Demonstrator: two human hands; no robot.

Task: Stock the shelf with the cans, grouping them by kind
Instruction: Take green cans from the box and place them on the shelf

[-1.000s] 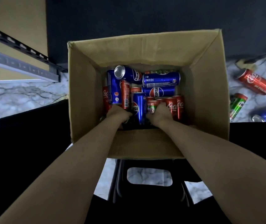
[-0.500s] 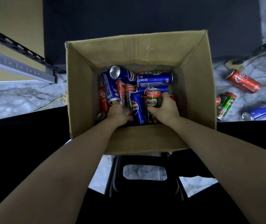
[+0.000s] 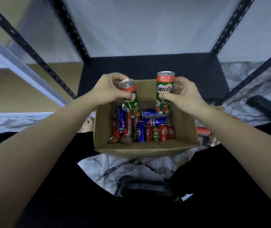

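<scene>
Head view gives us both hands raised above the cardboard box [image 3: 146, 149]. Our left hand [image 3: 107, 89] grips a tilted Milo can [image 3: 129, 97], fingers curled round its upper part; our right hand [image 3: 183, 94] pinches a second Milo can [image 3: 164, 92], held upright (label facing us). Below, in the box, lie more cans [image 3: 141, 129], blue Pepsi, red Coca-Cola, another Milo. Beyond stands the shelf [image 3: 148, 66] with its black perforated posts.
</scene>
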